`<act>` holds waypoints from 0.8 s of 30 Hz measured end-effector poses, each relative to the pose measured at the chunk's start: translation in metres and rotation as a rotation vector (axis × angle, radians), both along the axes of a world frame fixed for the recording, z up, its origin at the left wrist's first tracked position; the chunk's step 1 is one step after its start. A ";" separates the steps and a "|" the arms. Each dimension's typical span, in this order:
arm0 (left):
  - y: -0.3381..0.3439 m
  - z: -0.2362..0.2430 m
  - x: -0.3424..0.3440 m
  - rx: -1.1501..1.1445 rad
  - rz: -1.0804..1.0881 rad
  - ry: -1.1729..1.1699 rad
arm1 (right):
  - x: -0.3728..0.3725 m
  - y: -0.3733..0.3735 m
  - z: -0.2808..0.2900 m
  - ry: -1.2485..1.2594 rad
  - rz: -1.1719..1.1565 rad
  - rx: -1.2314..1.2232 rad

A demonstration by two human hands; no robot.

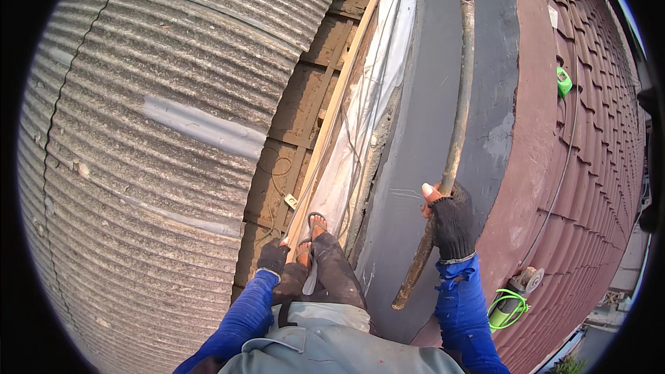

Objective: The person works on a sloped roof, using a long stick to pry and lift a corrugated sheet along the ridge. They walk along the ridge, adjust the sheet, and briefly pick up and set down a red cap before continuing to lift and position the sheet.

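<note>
My right hand (451, 225), in a black fingerless glove, is wrapped round a long weathered pole (463, 90) that looks like bamboo. The pole runs upward over the grey coated strip (429, 118), and its darker lower end sticks out below my fist. My left hand (274, 255), gloved the same way, is closed at the near end of a long pale wooden batten (339, 97). Its fingertips lie against the batten's edge; the rest of the grip is hidden. Beside the batten, my sandalled feet stand on or next to a whitish strip (367, 104).
Corrugated grey roofing sheets (166, 97) cover the left. Between them and the batten is an opening with brown boards (287, 121) and a small pale socket (290, 201) on a cord. Right, on reddish tiles (589, 138), lie a green tape measure (564, 82) and an angle grinder (512, 301).
</note>
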State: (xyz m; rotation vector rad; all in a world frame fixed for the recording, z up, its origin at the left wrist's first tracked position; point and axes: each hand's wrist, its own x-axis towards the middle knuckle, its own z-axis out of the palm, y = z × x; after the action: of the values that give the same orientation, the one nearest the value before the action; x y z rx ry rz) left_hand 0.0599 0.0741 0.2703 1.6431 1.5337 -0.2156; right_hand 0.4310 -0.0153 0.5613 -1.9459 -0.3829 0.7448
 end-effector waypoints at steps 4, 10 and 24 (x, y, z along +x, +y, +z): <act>0.011 0.012 -0.004 0.106 -0.006 -0.013 | 0.001 0.006 -0.004 0.018 0.020 -0.071; 0.027 0.005 -0.016 0.141 0.031 0.024 | -0.007 0.020 -0.015 0.032 0.098 -0.169; 0.051 -0.008 -0.042 0.059 -0.007 0.105 | -0.048 0.067 -0.193 -0.014 0.074 -0.306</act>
State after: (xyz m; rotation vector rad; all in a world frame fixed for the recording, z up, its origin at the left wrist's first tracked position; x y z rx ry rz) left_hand 0.0179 0.1248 0.2620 1.7072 1.6269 -0.2659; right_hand 0.3826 0.0518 0.3678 -2.2333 -0.3681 0.8791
